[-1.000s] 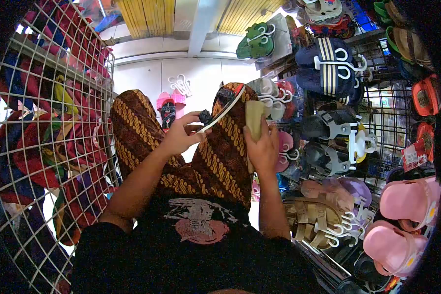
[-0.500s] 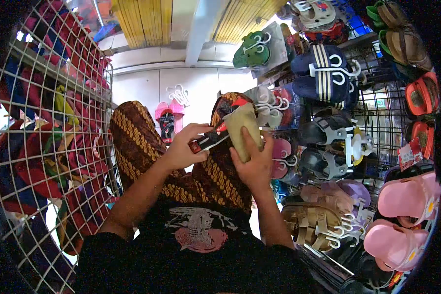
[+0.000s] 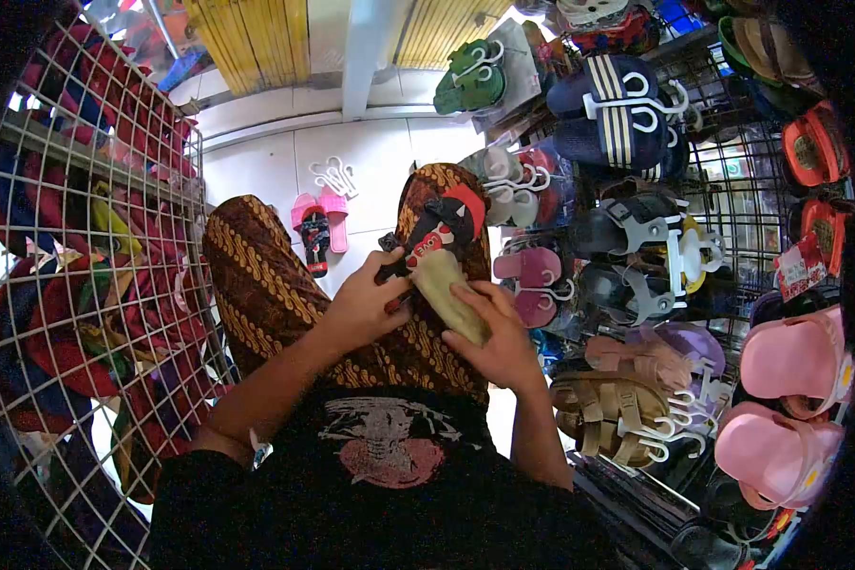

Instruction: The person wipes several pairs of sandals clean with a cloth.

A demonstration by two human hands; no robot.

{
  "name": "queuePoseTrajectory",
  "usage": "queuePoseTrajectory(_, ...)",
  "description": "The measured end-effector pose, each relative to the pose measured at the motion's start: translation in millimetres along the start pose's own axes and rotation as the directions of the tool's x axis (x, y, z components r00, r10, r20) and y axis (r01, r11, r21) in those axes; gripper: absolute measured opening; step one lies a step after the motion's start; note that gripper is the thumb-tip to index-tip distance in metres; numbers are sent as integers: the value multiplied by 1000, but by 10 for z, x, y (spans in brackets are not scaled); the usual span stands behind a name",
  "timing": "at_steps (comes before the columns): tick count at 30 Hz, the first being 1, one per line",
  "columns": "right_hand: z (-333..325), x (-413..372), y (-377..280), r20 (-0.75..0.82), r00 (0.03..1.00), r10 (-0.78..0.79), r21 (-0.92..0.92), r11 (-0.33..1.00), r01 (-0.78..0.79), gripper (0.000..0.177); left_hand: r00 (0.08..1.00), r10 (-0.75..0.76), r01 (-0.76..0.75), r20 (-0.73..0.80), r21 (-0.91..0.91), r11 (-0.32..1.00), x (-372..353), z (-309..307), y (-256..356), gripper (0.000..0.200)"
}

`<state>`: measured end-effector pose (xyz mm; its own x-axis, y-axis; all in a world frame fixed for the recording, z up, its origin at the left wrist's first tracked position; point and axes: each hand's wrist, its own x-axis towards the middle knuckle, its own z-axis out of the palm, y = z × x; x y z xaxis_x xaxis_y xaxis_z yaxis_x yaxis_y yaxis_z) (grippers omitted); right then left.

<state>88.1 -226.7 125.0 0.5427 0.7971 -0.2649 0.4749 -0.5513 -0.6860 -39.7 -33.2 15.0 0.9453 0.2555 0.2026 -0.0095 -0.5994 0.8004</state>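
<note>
A greenish-beige cloth (image 3: 446, 296) is in my right hand (image 3: 499, 337), its far end against a small black and red sandal (image 3: 451, 220) above my patterned trouser leg. My left hand (image 3: 366, 299) has its fingers closed round the near left side of the sandal, by its dark strap. Part of what the left fingers hold is hidden behind them. The sandal's red toe end points away from me, to the upper right.
Pink sandals (image 3: 335, 217), a dark sandal (image 3: 315, 239) and white hangers (image 3: 334, 177) lie on the tiled floor. A wire grid (image 3: 161, 228) stands at left. Racks of footwear, with navy striped slides (image 3: 617, 114) and pink clogs (image 3: 779, 361), fill the right.
The cloth has moved down and left and tilted the other way, and more of the sandal now shows beyond it. The camera view has shifted slightly.
</note>
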Motion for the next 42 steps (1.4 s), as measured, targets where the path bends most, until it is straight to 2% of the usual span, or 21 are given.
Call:
queuePoseTrajectory(4,92,-43,-12,-46,998,38,-106,993,-43,59,999,43,-43,-15,-14,999,-26,9,65,44)
queuePoseTrajectory(6,80,-26,23,-43,998,55,-88,994,-59,58,986,163,-161,-23,84,983,28,-36,96,43)
queuePoseTrajectory(8,53,-27,60,-55,997,49,-115,992,-55,56,976,217,-218,13,53,975,-11,10,97,43)
queuePoseTrajectory(10,61,7,10,-95,995,32,-295,954,-59,56,952,306,-307,25,73,949,23,18,127,44)
queuePoseTrajectory(14,184,-26,-160,-161,987,9,-566,819,-100,57,958,286,-283,-7,118,952,-16,112,261,44)
queuePoseTrajectory(17,63,-128,-19,-137,991,0,-470,880,-66,58,964,265,-261,-31,94,961,-35,155,224,44)
queuePoseTrajectory(19,67,-156,-7,-185,982,-36,-533,843,-70,55,954,293,-286,-66,99,953,-12,148,227,43)
queuePoseTrajectory(22,173,-73,-5,-241,965,-102,-637,767,-78,50,946,324,-320,-29,89,943,-5,160,204,44)
queuePoseTrajectory(24,265,70,47,-294,940,-173,-678,731,-77,44,964,253,-256,85,34,966,-14,134,151,52)
queuePoseTrajectory(25,268,117,45,-295,944,-149,-659,747,-88,44,965,216,-220,147,9,976,-30,121,122,56)
queuePoseTrajectory(26,268,142,31,-291,949,-121,-639,763,-99,43,955,284,-290,85,80,954,-11,126,73,57)
queuePoseTrajectory(29,179,51,18,-276,957,-85,-613,783,-107,41,969,236,-237,68,12,971,-13,110,16,60)
queuePoseTrajectory(30,156,16,16,-267,960,-81,-611,785,-103,40,977,184,-181,111,-34,983,-10,73,32,60)
queuePoseTrajectory(33,250,24,57,-337,935,-112,-587,801,-115,39,930,368,-366,-17,80,927,68,37,83,49)
queuePoseTrajectory(36,385,271,-17,-398,898,-189,-681,716,-151,39,920,391,-392,36,108,914,95,-7,130,49)
queuePoseTrajectory(39,365,368,-138,-374,918,-135,-689,703,-177,38,948,318,-318,29,5,948,95,25,61,50)
queuePoseTrajectory(42,199,170,-54,-239,967,-94,-586,807,-66,37,975,223,-221,5,-82,972,77,10,55,51)
